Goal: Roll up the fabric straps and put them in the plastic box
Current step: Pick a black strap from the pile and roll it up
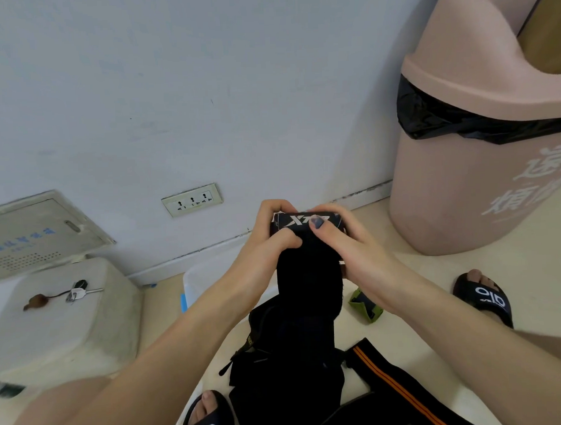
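A wide black fabric strap (pixel 308 275) with white lettering at its top hangs from both my hands down to a heap of dark straps on the floor. My left hand (pixel 270 238) grips the strap's upper end from the left, and my right hand (pixel 347 241) grips it from the right with the thumb across the front. A black strap with orange stripes (pixel 387 383) lies on the floor at the lower right. The clear plastic box (pixel 196 285) stands behind my left forearm, mostly hidden. A small green and black roll (pixel 366 306) lies under my right wrist.
A pink bin with a black liner (pixel 481 160) stands at the right against the wall. A white stool-like block (pixel 63 318) with keys on it is at the left. My feet in black slippers (pixel 485 297) flank the straps. A wall socket (pixel 192 199) is low on the wall.
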Demonstrator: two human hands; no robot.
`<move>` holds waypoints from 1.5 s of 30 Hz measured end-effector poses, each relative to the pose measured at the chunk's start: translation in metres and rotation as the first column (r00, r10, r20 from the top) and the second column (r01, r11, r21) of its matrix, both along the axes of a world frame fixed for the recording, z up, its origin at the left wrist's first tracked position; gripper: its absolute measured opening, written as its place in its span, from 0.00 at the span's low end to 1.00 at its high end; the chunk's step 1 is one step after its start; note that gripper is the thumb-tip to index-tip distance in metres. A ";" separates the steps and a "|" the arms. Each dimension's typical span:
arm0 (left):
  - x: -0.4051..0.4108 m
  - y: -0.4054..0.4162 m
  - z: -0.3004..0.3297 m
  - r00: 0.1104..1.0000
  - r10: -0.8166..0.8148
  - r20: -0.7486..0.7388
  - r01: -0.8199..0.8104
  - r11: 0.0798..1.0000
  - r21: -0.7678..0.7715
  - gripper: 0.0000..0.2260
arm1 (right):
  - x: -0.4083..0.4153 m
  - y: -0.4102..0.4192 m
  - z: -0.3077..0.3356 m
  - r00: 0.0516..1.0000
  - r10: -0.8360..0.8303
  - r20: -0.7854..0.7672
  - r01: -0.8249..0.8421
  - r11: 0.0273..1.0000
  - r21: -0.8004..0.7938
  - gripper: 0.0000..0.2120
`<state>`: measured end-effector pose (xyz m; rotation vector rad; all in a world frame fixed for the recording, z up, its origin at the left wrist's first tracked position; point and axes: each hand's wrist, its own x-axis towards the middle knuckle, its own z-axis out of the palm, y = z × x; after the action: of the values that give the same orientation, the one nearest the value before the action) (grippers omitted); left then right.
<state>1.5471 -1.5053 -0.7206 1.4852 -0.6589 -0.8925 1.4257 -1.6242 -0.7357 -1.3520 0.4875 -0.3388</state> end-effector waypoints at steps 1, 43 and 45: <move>-0.001 0.000 -0.001 1.000 -0.006 -0.022 0.006 1.000 0.012 0.16 | 0.000 0.000 -0.001 1.000 -0.024 0.021 0.023 1.000 0.010 0.07; 0.014 0.008 0.002 0.978 0.113 0.175 -0.104 0.993 -0.060 0.13 | -0.014 0.009 0.013 0.986 0.100 -0.131 -0.066 0.968 0.243 0.26; 0.017 0.008 0.002 0.964 0.119 0.239 -0.114 0.993 -0.033 0.13 | -0.015 0.005 0.017 0.992 0.041 -0.117 -0.006 0.957 0.288 0.27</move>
<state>1.5645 -1.4971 -0.7182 1.6126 -0.7457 -0.6195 1.4109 -1.6195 -0.7183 -1.0973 0.5983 -0.1578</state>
